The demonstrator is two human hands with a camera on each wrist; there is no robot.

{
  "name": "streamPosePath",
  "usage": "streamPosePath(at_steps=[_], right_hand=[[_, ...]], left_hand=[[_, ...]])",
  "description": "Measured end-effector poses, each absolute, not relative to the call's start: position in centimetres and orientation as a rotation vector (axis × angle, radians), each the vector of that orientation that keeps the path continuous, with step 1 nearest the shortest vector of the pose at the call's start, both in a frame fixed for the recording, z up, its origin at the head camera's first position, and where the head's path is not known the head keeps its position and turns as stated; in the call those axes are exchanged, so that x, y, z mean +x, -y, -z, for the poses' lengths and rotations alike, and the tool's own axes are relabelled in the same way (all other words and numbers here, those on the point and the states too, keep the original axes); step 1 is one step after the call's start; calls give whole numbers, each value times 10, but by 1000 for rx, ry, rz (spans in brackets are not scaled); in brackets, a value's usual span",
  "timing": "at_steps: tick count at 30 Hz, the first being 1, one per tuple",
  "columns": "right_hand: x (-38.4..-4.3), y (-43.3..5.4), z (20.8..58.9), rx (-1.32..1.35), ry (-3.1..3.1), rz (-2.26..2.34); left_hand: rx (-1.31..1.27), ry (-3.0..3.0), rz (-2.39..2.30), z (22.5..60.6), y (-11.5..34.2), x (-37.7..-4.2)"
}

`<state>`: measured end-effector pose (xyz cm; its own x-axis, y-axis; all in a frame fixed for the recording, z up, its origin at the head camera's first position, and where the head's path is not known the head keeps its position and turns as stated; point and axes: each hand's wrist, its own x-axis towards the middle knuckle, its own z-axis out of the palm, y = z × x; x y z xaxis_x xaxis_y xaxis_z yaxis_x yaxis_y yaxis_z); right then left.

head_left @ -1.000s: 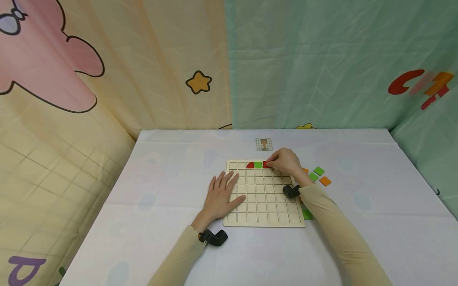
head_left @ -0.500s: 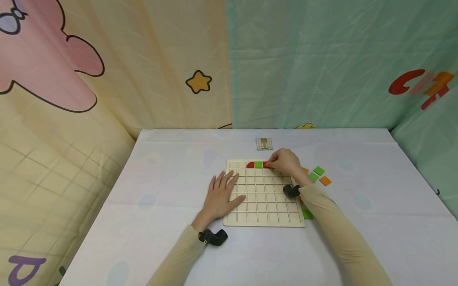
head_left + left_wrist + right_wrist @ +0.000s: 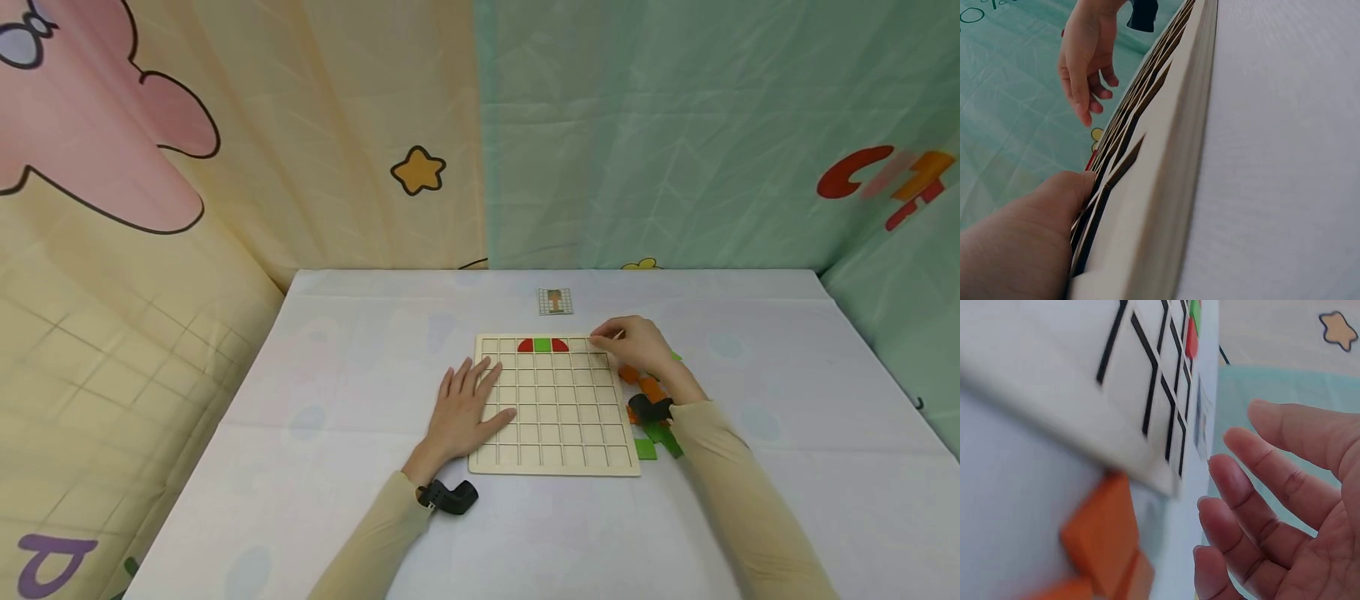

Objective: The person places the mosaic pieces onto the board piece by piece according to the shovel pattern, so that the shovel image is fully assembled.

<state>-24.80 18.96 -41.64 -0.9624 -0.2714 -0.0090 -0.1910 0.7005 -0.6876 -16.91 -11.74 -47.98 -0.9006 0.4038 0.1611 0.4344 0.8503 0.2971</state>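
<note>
Left hand: palm down, fingers straight and fanned, thumb extended sideways toward the right. Left wrist: directly behind this hand; the left forearm, sleeved, runs backward and outward to the left. Right hand: ahead and to the right of the left hand, well apart from it. Its fingers curve loosely, the thumb separated from the index finger. Right wrist: behind and to the right of its hand; the right forearm, sleeved, extends backward and rightward.

The grid board looks smooth, matt and wooden.
</note>
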Motion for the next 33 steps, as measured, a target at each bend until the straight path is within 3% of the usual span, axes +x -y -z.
streamPosePath(at_steps=[15, 33], right_hand=[[-229, -254, 409, -221, -2786, 981], [-219, -265, 418, -125, -2790, 851]], left_hand=[[-670, 2908, 530, 477, 118, -168], [-660, 2941, 496, 481, 117, -170]])
